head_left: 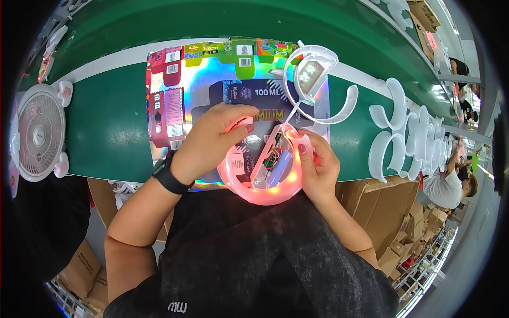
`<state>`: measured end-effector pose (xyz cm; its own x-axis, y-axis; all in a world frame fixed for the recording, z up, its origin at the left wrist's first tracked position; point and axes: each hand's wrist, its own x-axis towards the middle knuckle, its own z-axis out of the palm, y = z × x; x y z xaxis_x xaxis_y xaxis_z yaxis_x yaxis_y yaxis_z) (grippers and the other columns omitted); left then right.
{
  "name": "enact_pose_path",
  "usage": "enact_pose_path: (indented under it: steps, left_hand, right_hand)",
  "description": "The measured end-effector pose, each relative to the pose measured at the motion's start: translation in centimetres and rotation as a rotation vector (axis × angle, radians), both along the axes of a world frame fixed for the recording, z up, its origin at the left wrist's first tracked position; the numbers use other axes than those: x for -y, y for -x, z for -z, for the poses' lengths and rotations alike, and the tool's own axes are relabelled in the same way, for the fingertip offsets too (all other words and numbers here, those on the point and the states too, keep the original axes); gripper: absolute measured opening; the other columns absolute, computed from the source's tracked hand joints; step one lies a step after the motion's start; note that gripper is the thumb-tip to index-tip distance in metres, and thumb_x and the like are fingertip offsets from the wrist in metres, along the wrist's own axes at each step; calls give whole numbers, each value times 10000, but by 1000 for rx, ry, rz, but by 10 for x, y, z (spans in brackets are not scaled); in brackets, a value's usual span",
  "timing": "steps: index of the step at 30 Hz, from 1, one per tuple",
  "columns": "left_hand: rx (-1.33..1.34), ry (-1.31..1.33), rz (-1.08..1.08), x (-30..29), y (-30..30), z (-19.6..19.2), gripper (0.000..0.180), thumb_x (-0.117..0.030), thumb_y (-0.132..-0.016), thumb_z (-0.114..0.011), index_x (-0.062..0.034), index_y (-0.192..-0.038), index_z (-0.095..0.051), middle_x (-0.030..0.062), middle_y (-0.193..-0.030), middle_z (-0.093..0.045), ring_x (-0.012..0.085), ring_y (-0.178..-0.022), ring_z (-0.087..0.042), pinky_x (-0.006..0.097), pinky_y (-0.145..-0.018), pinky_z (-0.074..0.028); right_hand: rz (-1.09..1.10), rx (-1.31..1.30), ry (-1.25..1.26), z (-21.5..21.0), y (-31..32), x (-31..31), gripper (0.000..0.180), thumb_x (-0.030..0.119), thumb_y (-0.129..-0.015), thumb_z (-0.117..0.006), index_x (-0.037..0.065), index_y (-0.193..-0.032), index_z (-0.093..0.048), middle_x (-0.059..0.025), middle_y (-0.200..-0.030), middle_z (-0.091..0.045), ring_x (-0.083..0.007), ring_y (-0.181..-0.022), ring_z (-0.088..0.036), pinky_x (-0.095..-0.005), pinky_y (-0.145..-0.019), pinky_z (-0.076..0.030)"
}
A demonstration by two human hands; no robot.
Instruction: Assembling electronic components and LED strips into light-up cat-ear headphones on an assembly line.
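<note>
A ring-shaped plastic lamp housing (263,197) glows pink-red in front of my body. In its uncovered compartment lie a purple-blue cylindrical battery (280,168), thin coloured wires (272,158) and a narrow green circuit board. My left hand (220,130) is closed around the upper left end of the ring, thumb against the lit plastic. On the opposite side, my right hand (320,161) pinches the ring's upper right part. A white strip runs from the compartment's top towards a white curved shell (313,58) that holds a panel with small lights (310,74).
Under the work lies a shiny printed cardboard sheet (197,66) on the green table (106,124). A white round fan (40,132) stands at far left. Several white curved shells (389,151) are lined up on the right. Cardboard boxes (379,204) sit below the table's edge.
</note>
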<state>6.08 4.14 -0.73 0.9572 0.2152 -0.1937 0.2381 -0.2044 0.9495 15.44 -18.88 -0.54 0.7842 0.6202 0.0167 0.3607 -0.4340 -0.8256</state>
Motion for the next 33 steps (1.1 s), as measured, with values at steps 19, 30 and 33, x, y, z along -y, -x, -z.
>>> enact_pose_path:
  steps: [19, 30, 33]
  left_hand:
    - [365, -991, 61, 34, 1, -24, 465, -244, -846, -632, 2, -1237, -575, 215, -1386, -478, 365, -1337, -410, 511, -1093, -324]
    - [439, -744, 149, 34, 7, 3, 543, -325, -870, -601, 20, -1285, -543, 242, -1495, -353, 410, -1421, -270, 520, -1151, -224]
    - [381, -433, -442, 36, 19, 20, 526, -351, -989, -494, 6, -1375, -474, 247, -1518, -313, 445, -1426, -227, 513, -1154, -199]
  right_hand:
    - [-265, 611, -10, -32, -5, -22, 515, 227, -758, -742, 55, -1218, -589, -181, -1222, -560, -390, -1149, -520, -475, -938, -440]
    - [-426, 610, -55, -4, 1, -24, 594, 301, -825, -669, 39, -1328, -496, -203, -1391, -443, -427, -1283, -409, -518, -1082, -309]
    - [111, 369, -181, 17, 13, 0, 480, 197, -856, -658, 22, -1283, -525, -189, -1327, -496, -378, -1233, -460, -450, -1055, -355]
